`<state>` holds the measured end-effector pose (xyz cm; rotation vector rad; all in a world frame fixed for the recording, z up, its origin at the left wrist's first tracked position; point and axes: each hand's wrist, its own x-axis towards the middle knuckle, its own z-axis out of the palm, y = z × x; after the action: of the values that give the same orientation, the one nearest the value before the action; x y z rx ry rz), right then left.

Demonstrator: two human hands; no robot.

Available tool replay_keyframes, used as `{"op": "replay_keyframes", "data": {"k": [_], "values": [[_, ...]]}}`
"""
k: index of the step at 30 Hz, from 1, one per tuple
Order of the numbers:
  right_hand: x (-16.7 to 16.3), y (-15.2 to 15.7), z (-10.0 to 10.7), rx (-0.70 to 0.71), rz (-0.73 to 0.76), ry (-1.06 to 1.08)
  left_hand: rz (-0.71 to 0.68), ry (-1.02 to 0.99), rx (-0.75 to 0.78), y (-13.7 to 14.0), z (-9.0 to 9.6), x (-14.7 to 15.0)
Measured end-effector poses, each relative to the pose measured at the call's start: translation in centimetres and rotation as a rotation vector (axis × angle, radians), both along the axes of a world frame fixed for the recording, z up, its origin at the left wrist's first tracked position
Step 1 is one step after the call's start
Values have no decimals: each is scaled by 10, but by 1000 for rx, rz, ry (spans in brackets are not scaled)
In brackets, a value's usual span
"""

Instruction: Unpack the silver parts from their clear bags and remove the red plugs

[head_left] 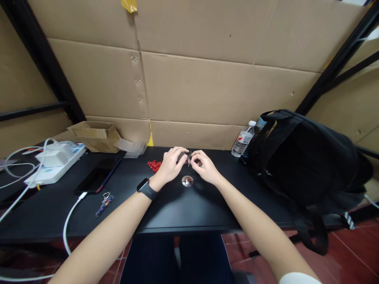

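Close together over the middle of the black table, my left hand and my right hand meet at a small, partly see-through piece with a dark edge. Its kind is too small to tell. The right thumb and index finger pinch it. The left fingers curl round its other side, partly hiding it. Below the hands a shiny round metal disc with a raised centre lies on the table. Beside the left hand is a heap of small red pieces, perhaps clasps. A dark smartwatch sits on the left wrist.
At left are a power strip with white cables, a phone, a keychain, a cardboard box and clear plastic bags. A water bottle and black backpack stand right. Cardboard walls the back.
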<state>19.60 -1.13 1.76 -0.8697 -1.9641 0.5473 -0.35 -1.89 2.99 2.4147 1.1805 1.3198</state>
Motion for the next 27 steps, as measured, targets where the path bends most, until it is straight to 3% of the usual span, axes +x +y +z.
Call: {"op": "replay_keyframes", "data": {"k": [6, 9, 15, 23, 27], "values": [[0, 1, -4, -59, 33, -5, -277, 26, -117, 3, 1, -11], [0, 0, -3, -81, 40, -15, -305, 38, -152, 10, -4, -15], [1, -1, -2, -48, 37, -40, -281, 169, -118, 21, -14, -18], [1, 2, -8, 73, 22, -169, -38, 284, -99, 24, -19, -19], [11, 2, -2, 9, 54, -272, 27, 398, -179, 26, -21, -22]]}}
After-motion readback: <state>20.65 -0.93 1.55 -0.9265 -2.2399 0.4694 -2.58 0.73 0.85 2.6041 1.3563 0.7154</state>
